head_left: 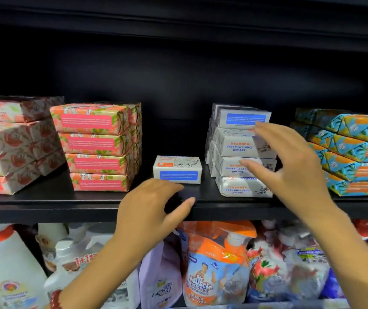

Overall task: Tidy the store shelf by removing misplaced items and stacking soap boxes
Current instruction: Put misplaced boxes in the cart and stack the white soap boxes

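A single white soap box with a blue label (pixel 177 169) lies alone on the black shelf (pixel 45 204), in the gap between two stacks. Right of it stands a stack of white goat's milk soap boxes (pixel 241 150). My left hand (pixel 154 208) hovers at the shelf's front edge just below the lone box, fingers loosely spread, holding nothing. My right hand (pixel 289 161) is raised in front of the white stack with fingers spread and holds nothing.
Pink floral soap stacks (pixel 98 146) and rose-patterned stacks (pixel 13 143) fill the shelf's left. Blue-orange soap boxes (pixel 354 152) are stacked at the right. The lower shelf holds cleaner bottles (pixel 11 264) and a Mr Muscle refill pouch (pixel 214 268).
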